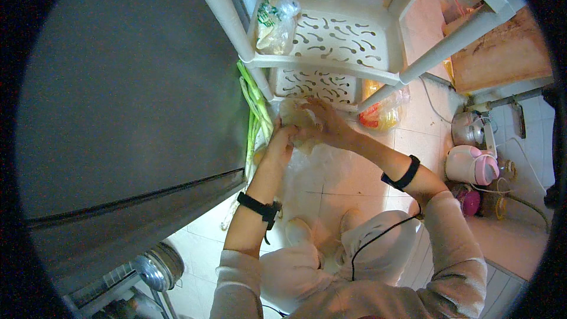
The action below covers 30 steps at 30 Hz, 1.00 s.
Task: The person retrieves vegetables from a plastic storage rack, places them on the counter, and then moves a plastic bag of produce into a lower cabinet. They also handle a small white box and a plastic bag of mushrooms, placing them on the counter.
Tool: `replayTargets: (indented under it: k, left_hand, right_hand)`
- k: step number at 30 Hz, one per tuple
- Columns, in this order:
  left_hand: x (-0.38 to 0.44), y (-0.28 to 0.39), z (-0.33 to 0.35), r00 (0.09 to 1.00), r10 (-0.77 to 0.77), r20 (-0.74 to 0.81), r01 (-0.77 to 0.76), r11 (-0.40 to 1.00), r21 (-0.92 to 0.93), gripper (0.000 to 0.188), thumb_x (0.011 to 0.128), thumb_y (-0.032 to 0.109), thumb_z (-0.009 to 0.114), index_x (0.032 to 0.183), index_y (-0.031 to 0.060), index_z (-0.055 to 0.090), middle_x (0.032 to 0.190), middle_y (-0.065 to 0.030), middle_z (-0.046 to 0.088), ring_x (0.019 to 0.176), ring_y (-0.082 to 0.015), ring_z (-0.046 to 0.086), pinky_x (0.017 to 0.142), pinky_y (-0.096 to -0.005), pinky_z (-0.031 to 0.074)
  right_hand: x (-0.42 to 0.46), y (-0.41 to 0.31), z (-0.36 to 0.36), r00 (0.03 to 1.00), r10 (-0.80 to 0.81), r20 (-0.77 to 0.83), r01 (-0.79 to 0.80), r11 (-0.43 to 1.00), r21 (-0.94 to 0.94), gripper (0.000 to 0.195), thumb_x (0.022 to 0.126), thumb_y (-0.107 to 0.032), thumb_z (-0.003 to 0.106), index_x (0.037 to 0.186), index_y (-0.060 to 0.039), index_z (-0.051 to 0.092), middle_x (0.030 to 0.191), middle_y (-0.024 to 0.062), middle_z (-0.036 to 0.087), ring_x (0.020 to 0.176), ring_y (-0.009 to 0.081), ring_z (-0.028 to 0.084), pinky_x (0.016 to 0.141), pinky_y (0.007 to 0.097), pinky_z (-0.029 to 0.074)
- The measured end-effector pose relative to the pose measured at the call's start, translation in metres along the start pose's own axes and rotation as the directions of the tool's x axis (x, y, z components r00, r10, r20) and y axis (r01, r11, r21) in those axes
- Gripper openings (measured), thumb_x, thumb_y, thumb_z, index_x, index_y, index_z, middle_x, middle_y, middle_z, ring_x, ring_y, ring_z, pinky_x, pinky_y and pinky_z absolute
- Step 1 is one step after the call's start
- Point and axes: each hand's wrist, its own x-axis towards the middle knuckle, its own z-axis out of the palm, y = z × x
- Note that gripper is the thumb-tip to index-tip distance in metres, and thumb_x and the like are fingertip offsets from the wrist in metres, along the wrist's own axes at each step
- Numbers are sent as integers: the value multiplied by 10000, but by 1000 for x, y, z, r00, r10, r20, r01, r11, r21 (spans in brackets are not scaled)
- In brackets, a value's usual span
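Note:
My left hand (285,135) grips the near left side of a pale translucent plastic bag (294,115); what the bag contains cannot be made out. On the bag's right side lies my right hand (325,119), its fingers curled against the plastic. Both hands are in front of the lower tier of a white plastic shelf rack (325,65). Green onions (253,106) with long green stalks stand just left of my left hand, beside the rack's leg. A knotted clear bag with green print (275,22) sits on the upper tier, at its left end.
A large dark grey appliance panel (133,88) fills the left. Right of the rack, a bag with red and yellow print (381,106) lies on the tiled floor (354,177). Along the right wall stand a pink and white appliance (471,165), a metal pot (467,128) and jars. A lidded metal pot (159,268) is lower left.

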Motion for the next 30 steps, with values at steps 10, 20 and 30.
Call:
replayTargets:
  k: [10, 20, 30]
  left_hand:
    - [57, -9, 3, 988, 141, -62, -139, 990, 28, 790, 796, -10, 559, 1467, 127, 165, 1305, -135, 413, 1195, -265, 426, 1026, -361, 348]
    - [102, 40, -6, 599, 789, 139, -658, 386, 646, 738, 815, 2, 606, 1423, -45, 190, 1410, -225, 326, 1292, -324, 341, 1091, -347, 234]
    - [122, 55, -14, 628, 779, -4, -337, 276, 900, 461, 917, 233, 542, 1246, -22, 344, 1104, -291, 541, 1027, -454, 522, 852, -487, 410]
  right_hand:
    - [22, 129, 14, 914, 399, -72, -376, 900, 223, 606, 729, -161, 730, 1259, 0, 482, 1183, 140, 586, 1070, 268, 574, 914, 388, 473]
    - [44, 281, 35, 815, 558, -158, -571, 727, -381, 646, 750, -284, 664, 1309, -65, 424, 1271, 221, 507, 1057, 402, 560, 893, 457, 470]
    - [118, 236, 66, 944, 319, -86, -322, 825, -465, 688, 747, -243, 667, 1347, -65, 382, 1302, 214, 478, 1107, 389, 529, 920, 469, 450]
